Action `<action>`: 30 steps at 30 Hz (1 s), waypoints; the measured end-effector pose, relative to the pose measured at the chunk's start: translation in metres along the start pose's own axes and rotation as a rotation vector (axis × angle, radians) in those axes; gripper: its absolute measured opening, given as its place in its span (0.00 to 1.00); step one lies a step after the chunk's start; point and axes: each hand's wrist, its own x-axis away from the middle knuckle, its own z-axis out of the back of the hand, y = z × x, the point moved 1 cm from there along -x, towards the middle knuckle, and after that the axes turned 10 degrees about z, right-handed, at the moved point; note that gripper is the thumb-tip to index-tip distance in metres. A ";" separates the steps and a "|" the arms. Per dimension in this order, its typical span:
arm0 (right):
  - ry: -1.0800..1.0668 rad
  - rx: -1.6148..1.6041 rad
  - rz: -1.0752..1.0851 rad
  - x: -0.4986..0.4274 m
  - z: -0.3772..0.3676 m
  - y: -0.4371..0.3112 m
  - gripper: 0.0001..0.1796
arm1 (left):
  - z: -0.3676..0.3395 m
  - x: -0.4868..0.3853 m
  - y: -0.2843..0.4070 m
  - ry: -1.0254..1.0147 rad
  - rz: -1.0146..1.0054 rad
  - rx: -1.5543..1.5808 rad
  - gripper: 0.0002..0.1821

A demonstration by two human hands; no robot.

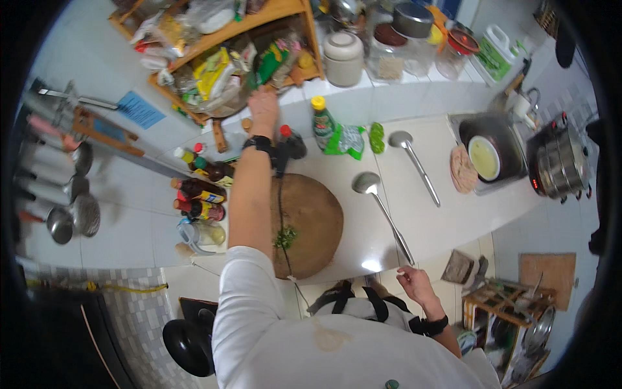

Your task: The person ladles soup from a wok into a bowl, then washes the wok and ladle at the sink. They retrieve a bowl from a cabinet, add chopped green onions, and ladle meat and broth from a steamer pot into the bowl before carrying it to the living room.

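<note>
My left hand (264,109) reaches forward to the lower edge of a wooden shelf (313,41), beside a green packet (273,61). Its fingertips are partly hidden, so I cannot tell whether they grip anything. Under that forearm lies a round wooden chopping board (311,219) with a small heap of chopped green herbs (285,237). My right hand (415,283) hangs low by the counter's front edge, fingers loosely curled and nothing in them. Nearest to it is the handle end of a steel ladle (388,214). A second ladle (415,167) lies farther back.
Sauce bottles (201,189) crowd the left. Behind the board are a red-capped bottle (291,141), a yellow-capped bottle (320,121), a green bag (346,141) and a green pepper (376,138). A sink (517,165) holds a bowl (484,158); a steamer pot (561,165) stands right.
</note>
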 end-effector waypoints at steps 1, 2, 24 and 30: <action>-0.014 -0.005 -0.045 -0.002 -0.003 -0.001 0.10 | -0.006 -0.004 -0.002 -0.030 -0.013 0.008 0.12; 0.007 -0.018 -0.017 -0.006 -0.005 -0.001 0.10 | -0.009 -0.007 -0.005 -0.021 -0.047 -0.015 0.12; 0.033 0.061 -0.054 -0.041 -0.015 0.007 0.10 | -0.007 0.014 0.000 0.092 0.032 -0.212 0.14; 0.039 0.064 -0.024 -0.043 -0.018 0.009 0.09 | -0.009 0.012 0.003 -0.039 0.051 -0.160 0.15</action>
